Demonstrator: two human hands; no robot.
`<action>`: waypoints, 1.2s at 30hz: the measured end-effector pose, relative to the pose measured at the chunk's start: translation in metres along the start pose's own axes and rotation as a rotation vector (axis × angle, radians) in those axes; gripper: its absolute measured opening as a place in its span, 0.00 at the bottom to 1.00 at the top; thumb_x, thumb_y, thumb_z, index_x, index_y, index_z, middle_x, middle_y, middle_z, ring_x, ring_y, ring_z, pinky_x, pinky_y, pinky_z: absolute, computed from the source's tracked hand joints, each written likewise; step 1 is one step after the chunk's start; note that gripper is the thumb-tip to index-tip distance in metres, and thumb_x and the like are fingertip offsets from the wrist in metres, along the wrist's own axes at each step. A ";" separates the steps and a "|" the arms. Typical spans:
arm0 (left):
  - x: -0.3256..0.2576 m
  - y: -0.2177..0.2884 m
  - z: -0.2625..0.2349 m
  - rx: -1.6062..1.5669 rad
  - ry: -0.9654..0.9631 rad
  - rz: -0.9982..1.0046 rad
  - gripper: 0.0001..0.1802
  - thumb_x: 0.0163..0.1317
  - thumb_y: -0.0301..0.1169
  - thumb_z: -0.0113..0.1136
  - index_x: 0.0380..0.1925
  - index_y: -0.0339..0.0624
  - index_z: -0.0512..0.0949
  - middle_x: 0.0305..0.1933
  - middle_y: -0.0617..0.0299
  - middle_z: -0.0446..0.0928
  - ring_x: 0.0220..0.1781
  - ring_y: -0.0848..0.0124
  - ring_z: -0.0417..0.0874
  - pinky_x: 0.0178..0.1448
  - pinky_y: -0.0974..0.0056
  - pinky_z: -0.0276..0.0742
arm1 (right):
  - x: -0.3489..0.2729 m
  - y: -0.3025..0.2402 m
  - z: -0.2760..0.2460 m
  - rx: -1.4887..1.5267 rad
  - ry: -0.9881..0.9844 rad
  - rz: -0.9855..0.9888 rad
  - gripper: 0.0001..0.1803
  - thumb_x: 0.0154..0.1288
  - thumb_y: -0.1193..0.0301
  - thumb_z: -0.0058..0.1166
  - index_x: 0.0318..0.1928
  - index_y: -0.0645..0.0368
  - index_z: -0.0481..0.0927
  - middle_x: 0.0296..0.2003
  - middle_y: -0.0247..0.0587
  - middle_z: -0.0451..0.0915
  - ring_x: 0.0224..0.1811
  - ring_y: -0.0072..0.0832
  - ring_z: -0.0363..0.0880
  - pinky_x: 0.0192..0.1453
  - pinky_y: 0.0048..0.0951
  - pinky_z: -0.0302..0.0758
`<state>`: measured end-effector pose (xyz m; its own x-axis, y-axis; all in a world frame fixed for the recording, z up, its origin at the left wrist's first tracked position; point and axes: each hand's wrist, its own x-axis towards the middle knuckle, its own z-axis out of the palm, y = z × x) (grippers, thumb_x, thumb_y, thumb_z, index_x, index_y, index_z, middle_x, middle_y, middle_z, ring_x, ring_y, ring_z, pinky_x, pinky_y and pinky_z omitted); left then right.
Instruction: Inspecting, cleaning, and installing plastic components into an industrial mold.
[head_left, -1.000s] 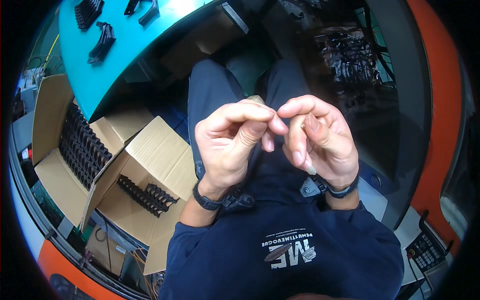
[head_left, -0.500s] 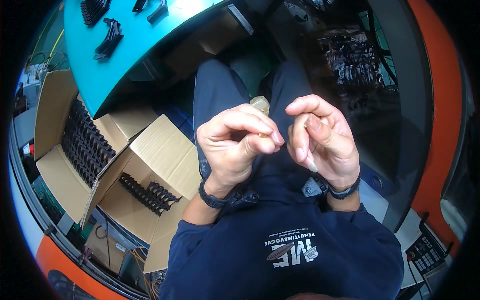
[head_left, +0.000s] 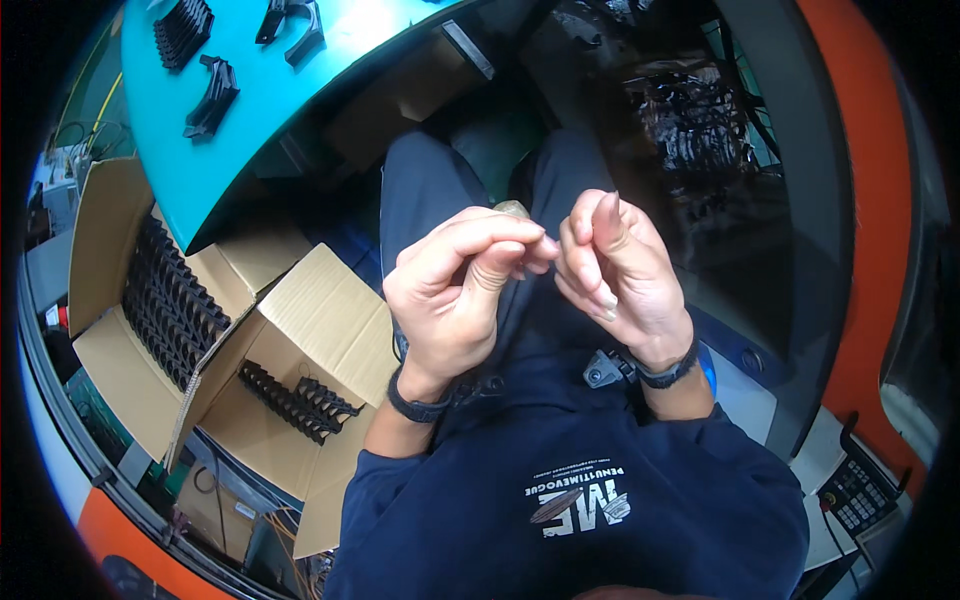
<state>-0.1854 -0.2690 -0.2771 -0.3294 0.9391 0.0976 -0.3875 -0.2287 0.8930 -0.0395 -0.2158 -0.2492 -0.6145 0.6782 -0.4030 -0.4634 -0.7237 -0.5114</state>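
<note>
My left hand is closed, its thumb and fingers bent together near the middle of the view. Behind its knuckles shows part of a small, translucent yellowish object; the fingers hide the rest, so its kind is unclear. Close beside the left fingertips is my right hand, palm turned up. Its fingers are curled and the thumb points up against them; whatever may be between them cannot be made out. Both hands are over my lap, above dark trousers.
A turquoise table at the upper left bears black curved parts and a nested stack. Open cardboard boxes on the left hold rows of black parts. A keypad panel lies at the lower right.
The right thumb has risen and the right fingers have curled in more. My left hand has turned slightly, so less of the yellowish object shows. The whole view has shifted a little.
</note>
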 end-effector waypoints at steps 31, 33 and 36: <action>0.006 -0.006 -0.003 0.250 -0.018 0.050 0.08 0.64 0.26 0.60 0.35 0.30 0.80 0.32 0.51 0.83 0.29 0.71 0.84 0.33 0.73 0.78 | 0.000 0.008 -0.014 -0.091 -0.041 -0.041 0.12 0.72 0.66 0.49 0.36 0.63 0.76 0.23 0.40 0.78 0.17 0.20 0.73 0.22 0.18 0.69; 0.006 -0.009 -0.012 0.259 -0.074 0.056 0.08 0.64 0.23 0.58 0.39 0.29 0.80 0.35 0.51 0.84 0.32 0.70 0.85 0.36 0.72 0.80 | -0.001 0.007 -0.011 -0.103 -0.025 -0.041 0.14 0.72 0.64 0.48 0.35 0.63 0.76 0.22 0.40 0.77 0.16 0.20 0.72 0.20 0.19 0.69; 0.003 -0.006 -0.021 0.225 -0.128 0.035 0.08 0.63 0.20 0.57 0.40 0.29 0.81 0.38 0.53 0.84 0.36 0.69 0.86 0.40 0.73 0.81 | -0.003 0.003 -0.014 -0.006 -0.072 -0.008 0.19 0.74 0.59 0.44 0.33 0.63 0.74 0.20 0.40 0.75 0.15 0.20 0.70 0.17 0.20 0.67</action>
<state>-0.2016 -0.2706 -0.2915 -0.2218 0.9598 0.1720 -0.1719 -0.2121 0.9620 -0.0301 -0.2187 -0.2598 -0.6550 0.6730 -0.3436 -0.4646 -0.7173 -0.5192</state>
